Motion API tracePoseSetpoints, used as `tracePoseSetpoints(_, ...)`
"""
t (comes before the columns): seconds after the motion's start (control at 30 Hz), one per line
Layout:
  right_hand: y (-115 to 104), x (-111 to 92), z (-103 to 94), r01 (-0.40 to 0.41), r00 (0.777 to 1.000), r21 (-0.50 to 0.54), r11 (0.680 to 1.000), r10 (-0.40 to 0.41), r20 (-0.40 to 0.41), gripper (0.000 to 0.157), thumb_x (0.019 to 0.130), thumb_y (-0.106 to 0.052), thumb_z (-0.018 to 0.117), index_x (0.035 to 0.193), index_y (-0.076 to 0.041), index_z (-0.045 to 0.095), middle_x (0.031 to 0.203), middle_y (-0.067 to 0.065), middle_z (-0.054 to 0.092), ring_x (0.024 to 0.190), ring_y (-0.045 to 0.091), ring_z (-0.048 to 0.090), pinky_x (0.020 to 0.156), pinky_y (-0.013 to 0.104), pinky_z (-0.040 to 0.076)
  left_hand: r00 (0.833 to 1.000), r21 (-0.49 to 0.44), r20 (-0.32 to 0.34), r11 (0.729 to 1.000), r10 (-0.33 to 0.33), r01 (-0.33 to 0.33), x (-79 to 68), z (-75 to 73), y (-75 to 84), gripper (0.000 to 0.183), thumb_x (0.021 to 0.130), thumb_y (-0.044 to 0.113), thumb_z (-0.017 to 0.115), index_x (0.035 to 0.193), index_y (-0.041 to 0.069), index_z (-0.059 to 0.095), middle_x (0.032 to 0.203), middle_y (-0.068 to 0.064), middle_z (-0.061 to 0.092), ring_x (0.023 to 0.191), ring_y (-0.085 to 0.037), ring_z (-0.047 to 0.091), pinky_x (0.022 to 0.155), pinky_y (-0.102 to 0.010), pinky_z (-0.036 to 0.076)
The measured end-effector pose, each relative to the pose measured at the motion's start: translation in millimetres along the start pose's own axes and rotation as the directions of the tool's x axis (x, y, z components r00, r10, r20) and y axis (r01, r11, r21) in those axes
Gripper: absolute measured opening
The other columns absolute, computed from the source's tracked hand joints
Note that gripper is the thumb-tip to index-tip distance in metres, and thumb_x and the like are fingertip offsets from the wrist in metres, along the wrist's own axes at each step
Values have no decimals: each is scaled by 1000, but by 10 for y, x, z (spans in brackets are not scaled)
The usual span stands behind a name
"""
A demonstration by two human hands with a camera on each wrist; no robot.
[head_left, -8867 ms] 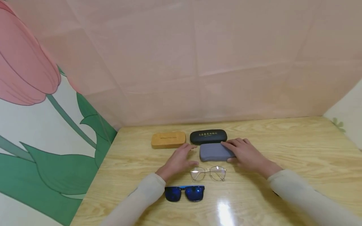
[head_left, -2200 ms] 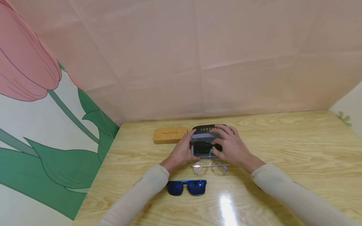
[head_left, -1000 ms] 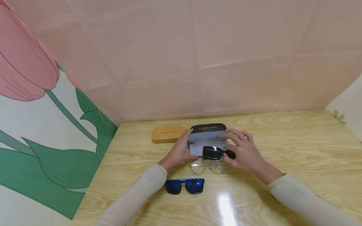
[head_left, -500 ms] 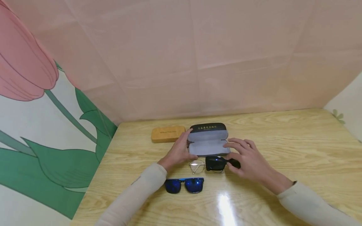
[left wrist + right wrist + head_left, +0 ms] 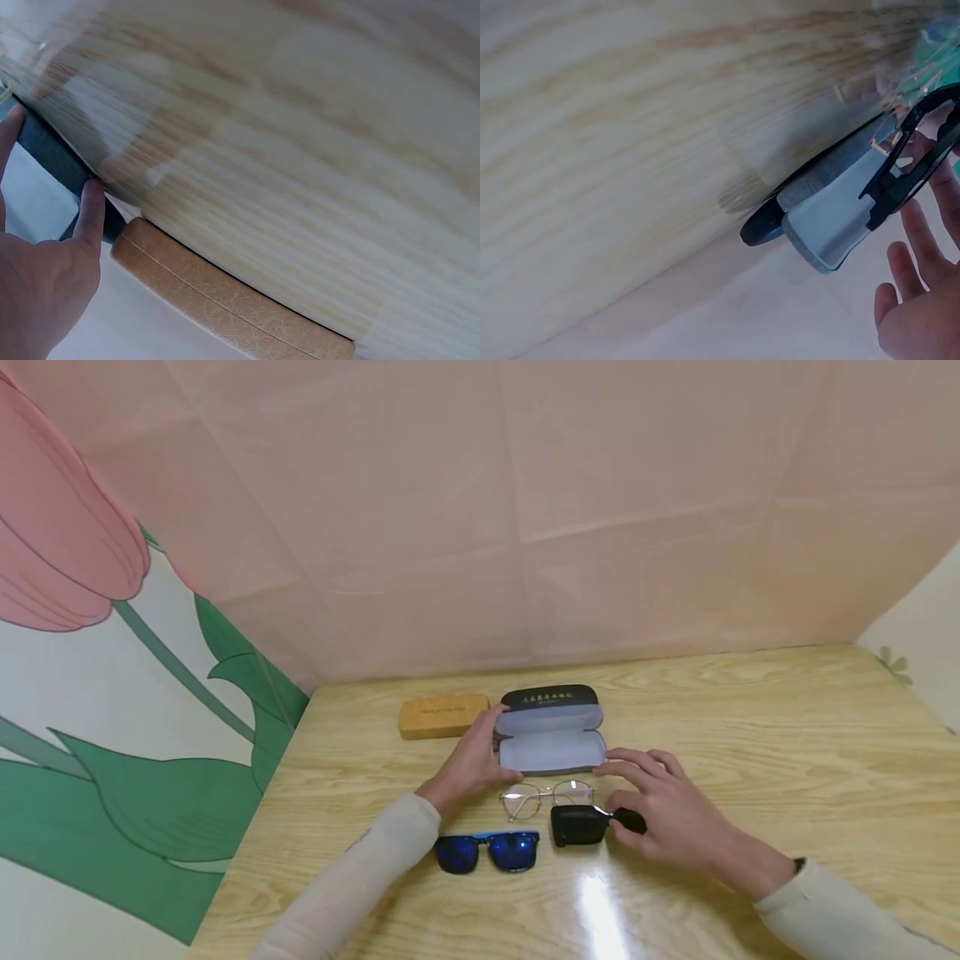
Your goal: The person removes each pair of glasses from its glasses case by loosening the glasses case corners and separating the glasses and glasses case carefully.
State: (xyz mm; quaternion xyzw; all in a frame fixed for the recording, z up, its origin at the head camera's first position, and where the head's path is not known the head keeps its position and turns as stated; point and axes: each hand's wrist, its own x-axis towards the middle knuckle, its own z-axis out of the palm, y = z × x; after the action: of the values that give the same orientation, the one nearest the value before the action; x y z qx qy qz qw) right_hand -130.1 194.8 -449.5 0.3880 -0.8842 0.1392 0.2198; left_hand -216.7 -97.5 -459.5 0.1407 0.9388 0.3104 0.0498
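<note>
My right hand [image 5: 671, 810] pinches a pair of folded black sunglasses [image 5: 577, 825] and holds them just in front of the thin-rimmed eyeglasses [image 5: 522, 802]. In the right wrist view, the black frame [image 5: 900, 187] sits by its fingers. A grey glasses case [image 5: 552, 752] lies open behind the eyeglasses, its pale lining bare. My left hand [image 5: 472, 760] grips that case's left end, thumb at the front corner and fingers toward the lid. The left wrist view shows two fingers along the case's edge [image 5: 56, 150].
Behind the grey case lies a black glasses case [image 5: 551, 696] with gold lettering. A tan case [image 5: 442, 717] sits left of it. Blue-lensed sunglasses [image 5: 487, 852] lie nearer the front of the wooden table [image 5: 787, 735]. A pink cloth [image 5: 420, 527] hangs behind.
The grey case, shut at first, is now open under my left hand. My right hand has taken the black sunglasses out and carried them toward me, past the eyeglasses.
</note>
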Motion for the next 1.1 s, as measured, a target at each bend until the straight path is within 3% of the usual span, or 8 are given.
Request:
tracePoseSetpoints(0.2, -5, -42, -16, 14, 1000, -11, 1000, -14, 20, 14, 70, -29, 80, 78, -29, 68, 124, 2, 66, 125, 29, 50, 97, 57, 37, 1000, -4, -3, 1000, 16, -16, 2, -13, 4, 111, 66, 26, 94, 154, 13, 29, 153, -10, 42, 139, -26, 45, 117, -40, 38)
tracePoseSetpoints(0.6, 3, -111, 43, 35, 998, -7, 999, -35, 48, 15, 71, -35, 81, 81, -29, 71, 122, 2, 67, 124, 28, 53, 100, 51, 34, 1000, 2, -3, 1000, -2, 2, 7, -9, -3, 110, 65, 27, 95, 153, 13, 30, 153, -10, 42, 140, -26, 44, 117, -40, 37)
tracePoseSetpoints(0.8, 23, -98, 35, 54, 998, 24, 998, -54, 8, 21, 70, -38, 84, 86, -26, 74, 120, 1, 68, 121, 26, 56, 101, 47, 33, 1000, 2, 0, 1000, 7, -7, 5, -9, -6, 111, 65, 27, 95, 153, 12, 29, 152, -10, 43, 136, -25, 48, 115, -39, 40)
tracePoseSetpoints(1.1, 247, -23, 17, 22, 998, 21, 1000, -21, -63, 14, 75, -33, 82, 83, -25, 74, 114, -1, 69, 115, 24, 59, 97, 45, 39, 1000, 11, 15, 1000, 8, -9, 3, -22, -6, 111, 67, 29, 94, 154, 12, 28, 153, -10, 41, 137, -24, 47, 116, -38, 40)
